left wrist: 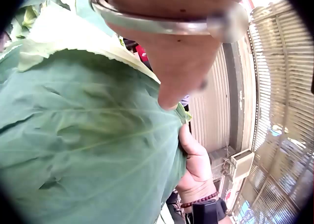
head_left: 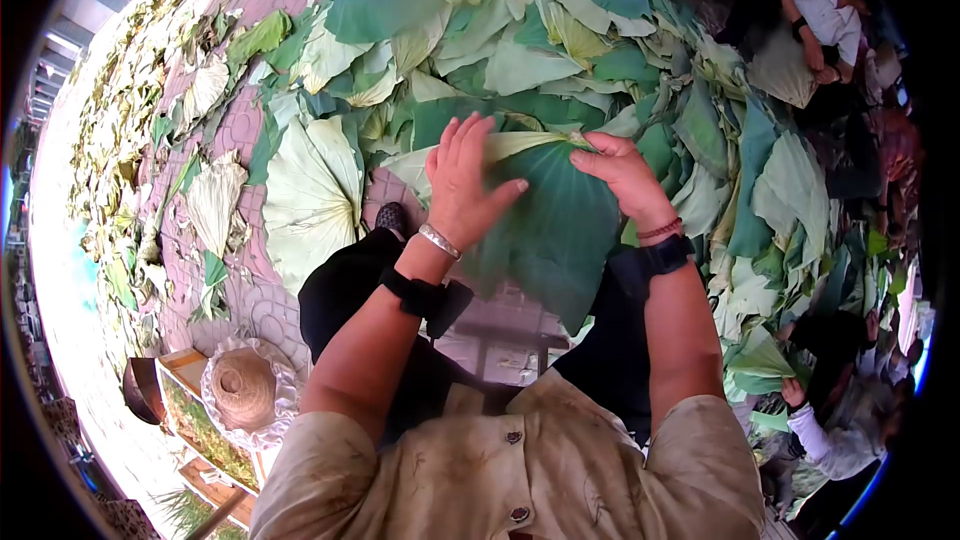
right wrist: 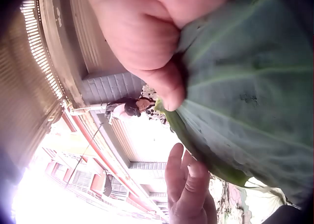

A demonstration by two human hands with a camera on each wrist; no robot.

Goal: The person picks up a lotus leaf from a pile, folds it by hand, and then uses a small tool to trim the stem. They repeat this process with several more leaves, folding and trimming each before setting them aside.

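A large folded lotus leaf (head_left: 550, 215), dark green with a paler turned edge along its top, hangs in front of the person's knees. The right hand (head_left: 628, 178) pinches it at the corner where the veins meet, thumb lying over the leaf. In the right wrist view that thumb (right wrist: 169, 89) presses on the green surface near the tip. The left hand (head_left: 465, 178) is beside the leaf's left part, its fingers straight and thumb spread apart. From the left wrist view, the leaf (left wrist: 98, 130) fills the left side, and the right hand (left wrist: 196, 167) grips its far corner.
Overlapping lotus leaves (head_left: 530, 65) lie heaped ahead and to the right. One pale leaf (head_left: 315, 190) is spread by the left knee. A straw hat (head_left: 245, 390) sits at lower left. Another person (head_left: 820, 15) handles a leaf at upper right; drying leaves cover the paving at left.
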